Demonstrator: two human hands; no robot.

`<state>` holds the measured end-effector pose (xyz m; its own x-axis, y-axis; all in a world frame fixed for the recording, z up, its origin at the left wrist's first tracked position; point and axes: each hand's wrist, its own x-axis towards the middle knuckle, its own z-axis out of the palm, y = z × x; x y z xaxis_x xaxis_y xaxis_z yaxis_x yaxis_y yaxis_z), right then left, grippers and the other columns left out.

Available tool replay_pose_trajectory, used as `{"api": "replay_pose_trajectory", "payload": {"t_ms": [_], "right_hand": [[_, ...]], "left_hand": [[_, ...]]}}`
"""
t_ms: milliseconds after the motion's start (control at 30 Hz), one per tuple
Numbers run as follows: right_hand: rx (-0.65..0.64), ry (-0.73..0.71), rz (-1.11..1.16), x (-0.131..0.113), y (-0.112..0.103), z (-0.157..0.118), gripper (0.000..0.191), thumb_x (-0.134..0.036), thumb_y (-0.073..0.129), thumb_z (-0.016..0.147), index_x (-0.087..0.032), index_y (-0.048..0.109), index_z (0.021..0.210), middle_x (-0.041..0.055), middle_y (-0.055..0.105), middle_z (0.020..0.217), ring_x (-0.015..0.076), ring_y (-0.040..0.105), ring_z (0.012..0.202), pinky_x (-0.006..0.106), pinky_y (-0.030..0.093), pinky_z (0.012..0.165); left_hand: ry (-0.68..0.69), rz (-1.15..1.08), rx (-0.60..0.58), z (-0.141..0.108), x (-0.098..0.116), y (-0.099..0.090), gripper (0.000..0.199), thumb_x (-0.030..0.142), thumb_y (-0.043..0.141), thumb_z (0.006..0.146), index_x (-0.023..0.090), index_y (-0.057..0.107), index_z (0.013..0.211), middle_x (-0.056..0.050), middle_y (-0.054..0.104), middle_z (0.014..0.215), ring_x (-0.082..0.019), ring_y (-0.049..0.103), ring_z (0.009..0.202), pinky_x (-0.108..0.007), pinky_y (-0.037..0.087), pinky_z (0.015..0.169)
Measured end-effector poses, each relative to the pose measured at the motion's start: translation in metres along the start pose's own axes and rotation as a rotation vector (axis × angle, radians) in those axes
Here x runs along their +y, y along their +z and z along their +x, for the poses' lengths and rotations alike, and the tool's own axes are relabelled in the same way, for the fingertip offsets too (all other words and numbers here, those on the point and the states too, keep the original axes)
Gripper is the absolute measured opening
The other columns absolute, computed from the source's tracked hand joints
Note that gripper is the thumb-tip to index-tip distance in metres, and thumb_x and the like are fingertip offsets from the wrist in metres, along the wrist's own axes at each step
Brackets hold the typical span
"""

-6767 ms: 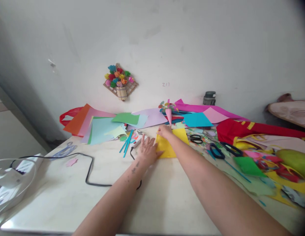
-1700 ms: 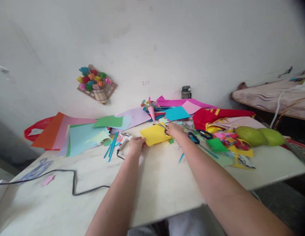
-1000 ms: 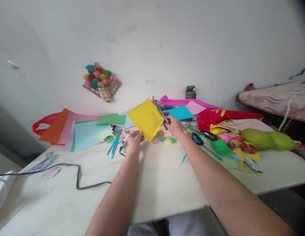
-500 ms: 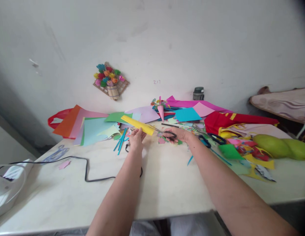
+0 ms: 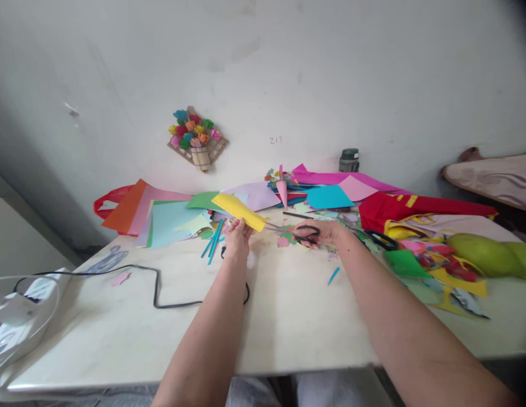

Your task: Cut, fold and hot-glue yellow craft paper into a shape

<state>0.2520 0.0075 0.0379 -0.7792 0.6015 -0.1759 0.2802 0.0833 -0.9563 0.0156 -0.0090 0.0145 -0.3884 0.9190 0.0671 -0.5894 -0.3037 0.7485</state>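
A folded strip of yellow paper (image 5: 233,207) slants above the table, its lower edge pinched in the fingers of my left hand (image 5: 238,236). My right hand (image 5: 316,233) grips a pair of black-handled scissors (image 5: 307,230) by the finger loops. The blades point left and stand apart, with their tips at the right end of the yellow paper. Beneath the scissors lie small cut paper flowers, a pink one (image 5: 283,242) among them. Blue paper strips (image 5: 212,242) rest left of my left hand.
Coloured paper sheets (image 5: 173,220) line the back, with a pink paper cone (image 5: 282,193) of small flowers. Right are a red cloth (image 5: 377,212), paper scraps (image 5: 430,257) and green fruit (image 5: 475,254). A black cable (image 5: 156,288) and power strip (image 5: 29,308) lie left.
The scissors have pulled back slightly to the right from the yellow paper, and their blades and loops are wider apart. The yellow paper shows more of its face. The view has shifted a little.
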Motion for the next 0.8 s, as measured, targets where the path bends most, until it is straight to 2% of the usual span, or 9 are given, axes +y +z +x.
{"api": "replay_pose_trajectory", "payload": {"t_ms": [300, 533, 667, 800], "right_hand": [[0.002, -0.003, -0.087, -0.009, 0.018, 0.012, 0.03, -0.043, 0.056, 0.072, -0.014, 0.051, 0.075, -0.0035, 0.05, 0.05, 0.0061, 0.043, 0.038, 0.017, 0.033, 0.036], [-0.014, -0.093, -0.131, -0.01, 0.024, 0.021, 0.035, -0.046, 0.05, 0.077, -0.01, 0.054, 0.079, -0.0031, 0.049, 0.049, 0.0066, 0.044, 0.038, 0.017, 0.031, 0.035], [-0.023, -0.114, -0.111, -0.01, 0.026, 0.023, 0.037, -0.046, 0.049, 0.077, -0.01, 0.054, 0.076, -0.0031, 0.048, 0.047, 0.007, 0.042, 0.038, 0.019, 0.035, 0.038], [-0.02, -0.113, -0.132, -0.012, 0.029, 0.024, 0.038, -0.048, 0.049, 0.076, -0.011, 0.052, 0.074, -0.0023, 0.05, 0.046, 0.0076, 0.044, 0.037, 0.018, 0.03, 0.035]], "left_hand": [[0.017, 0.03, -0.012, 0.0, -0.003, -0.001, 0.005, 0.014, 0.058, 0.072, 0.016, 0.055, 0.075, -0.001, 0.063, 0.071, -0.01, 0.062, 0.071, -0.024, 0.047, 0.075], [-0.02, 0.006, -0.073, -0.004, -0.003, 0.001, 0.005, 0.013, 0.057, 0.072, 0.015, 0.055, 0.076, 0.0, 0.063, 0.074, -0.01, 0.062, 0.069, -0.026, 0.047, 0.077], [-0.032, 0.01, -0.056, -0.002, -0.004, 0.0, 0.008, 0.015, 0.059, 0.071, 0.016, 0.054, 0.077, -0.001, 0.064, 0.075, -0.011, 0.063, 0.07, -0.028, 0.048, 0.076], [-0.027, -0.009, -0.041, 0.0, -0.006, -0.001, 0.009, 0.014, 0.06, 0.071, 0.017, 0.053, 0.076, -0.001, 0.064, 0.075, -0.011, 0.063, 0.07, -0.029, 0.049, 0.076]]}}
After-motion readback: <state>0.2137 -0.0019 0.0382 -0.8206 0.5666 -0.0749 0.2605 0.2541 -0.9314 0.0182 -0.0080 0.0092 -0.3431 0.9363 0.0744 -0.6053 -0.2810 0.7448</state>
